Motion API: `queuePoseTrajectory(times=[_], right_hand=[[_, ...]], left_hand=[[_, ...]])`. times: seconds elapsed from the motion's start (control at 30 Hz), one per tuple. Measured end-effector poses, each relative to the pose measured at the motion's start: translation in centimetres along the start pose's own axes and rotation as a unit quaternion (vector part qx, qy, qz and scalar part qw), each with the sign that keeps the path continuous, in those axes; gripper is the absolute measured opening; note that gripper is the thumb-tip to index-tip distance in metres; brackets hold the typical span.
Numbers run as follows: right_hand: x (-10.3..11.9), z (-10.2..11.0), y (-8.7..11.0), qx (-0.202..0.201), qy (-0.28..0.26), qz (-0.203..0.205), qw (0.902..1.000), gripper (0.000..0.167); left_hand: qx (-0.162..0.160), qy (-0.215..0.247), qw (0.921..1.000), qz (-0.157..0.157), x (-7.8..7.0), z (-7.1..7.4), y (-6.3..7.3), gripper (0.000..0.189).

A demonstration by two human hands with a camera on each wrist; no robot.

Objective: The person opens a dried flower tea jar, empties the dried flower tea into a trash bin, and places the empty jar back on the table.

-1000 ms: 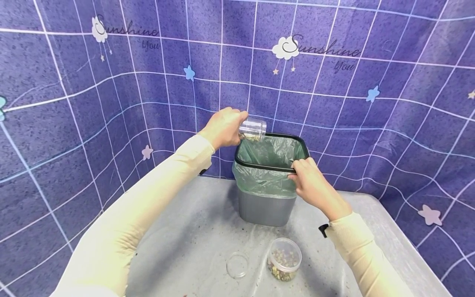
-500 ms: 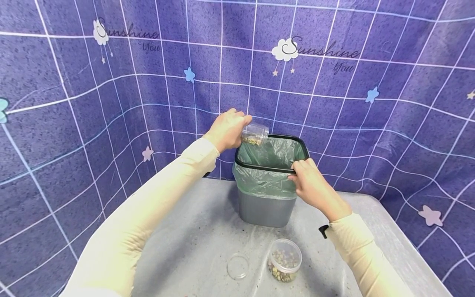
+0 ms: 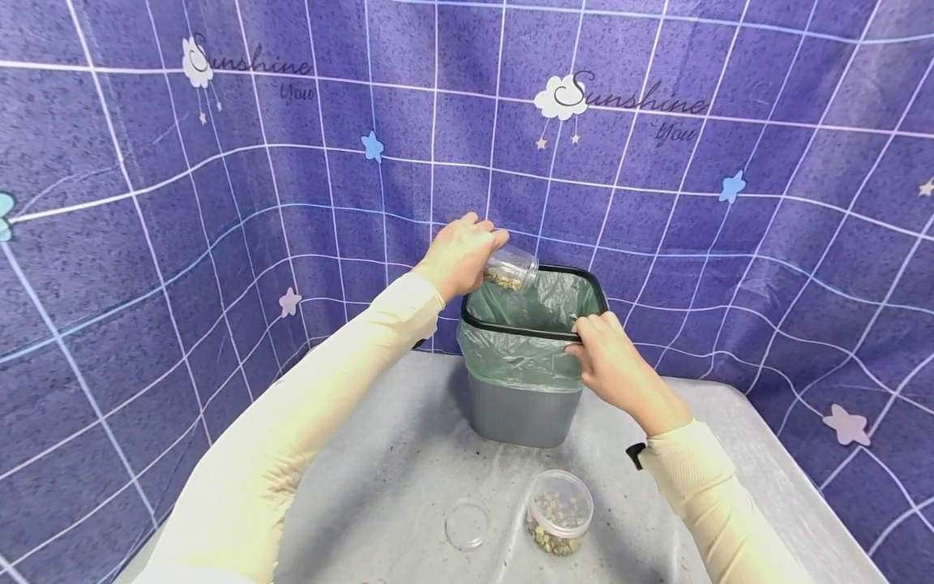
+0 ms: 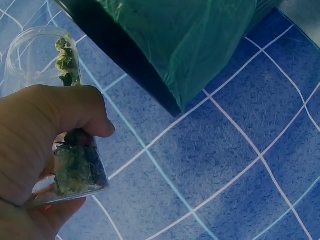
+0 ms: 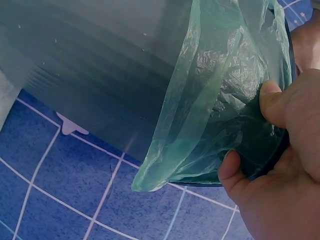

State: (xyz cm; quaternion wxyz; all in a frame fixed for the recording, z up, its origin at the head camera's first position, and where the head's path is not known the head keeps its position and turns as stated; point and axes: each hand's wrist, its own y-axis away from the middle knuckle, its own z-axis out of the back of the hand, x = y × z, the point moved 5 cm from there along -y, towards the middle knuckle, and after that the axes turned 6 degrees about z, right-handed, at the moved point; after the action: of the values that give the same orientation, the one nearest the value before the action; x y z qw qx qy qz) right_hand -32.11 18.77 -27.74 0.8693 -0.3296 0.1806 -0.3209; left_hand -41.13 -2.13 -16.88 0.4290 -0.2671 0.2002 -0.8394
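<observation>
My left hand (image 3: 464, 251) grips a clear plastic jar (image 3: 520, 266) that lies tilted on its side, its mouth over the near-left part of a bin. Dried yellowish bits lie along the jar's lower wall; in the left wrist view a darker clump sits near the base of the jar (image 4: 82, 170). The grey bin (image 3: 524, 414) has a black rim and a green bag (image 3: 518, 361) folded over it. At the rim's front right corner my right hand (image 3: 611, 357) pinches the rim and bag, with thumb and a finger on the bag (image 5: 220, 90) in the right wrist view.
In front of the bin, a round tub (image 3: 559, 513) with dried bits inside stands on the grey-white table (image 3: 409, 478). A clear round lid (image 3: 467, 523) lies to its left. Small crumbs dot the table. A purple grid-patterned curtain (image 3: 328, 178) hangs behind.
My left hand has shifted right and slightly down with the jar, whose mouth tips lower over the bin. My right hand has stayed at the rim.
</observation>
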Motion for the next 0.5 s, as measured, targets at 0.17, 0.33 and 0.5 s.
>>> queuePoseTrajectory(times=[0.17, 0.33, 0.5], right_hand=[[-0.08, 0.02, 0.0, 0.001, -0.003, -0.003, 1.0, 0.021], [-0.09, 0.03, 0.02, 0.002, -0.001, -0.005, 1.0, 0.021], [-0.12, 0.06, 0.08, 0.001, 0.0, -0.006, 1.0, 0.019]], left_hand=[[0.01, -0.017, 0.9998, -0.004, -0.45, -0.12, -0.32, 0.034], [0.016, -0.031, 0.9993, -0.012, -0.85, -0.26, -0.55, 0.03], [0.016, -0.037, 0.9991, -0.014, -0.95, -0.43, -0.63, 0.03]])
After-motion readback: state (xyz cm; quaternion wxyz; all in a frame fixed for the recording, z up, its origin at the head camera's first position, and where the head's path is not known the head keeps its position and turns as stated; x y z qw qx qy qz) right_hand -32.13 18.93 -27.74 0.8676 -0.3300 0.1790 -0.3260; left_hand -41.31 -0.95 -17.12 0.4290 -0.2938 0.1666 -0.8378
